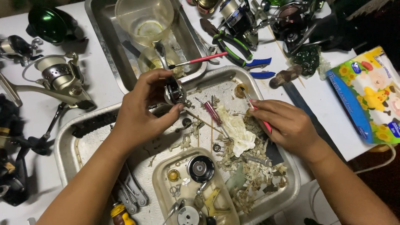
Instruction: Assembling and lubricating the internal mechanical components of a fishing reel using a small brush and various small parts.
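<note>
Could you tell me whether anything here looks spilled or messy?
Yes. Torn scraps of paper and a crumpled, stained tissue litter the metal tray among loose small parts, right under the left hand and right hand.

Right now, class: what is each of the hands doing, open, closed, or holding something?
Left hand: closed on a small dark reel body, held above the metal tray.
Right hand: closed on a thin pink-handled tool.

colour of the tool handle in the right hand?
Pink-red; a slim handle under the right hand, head view.
</note>
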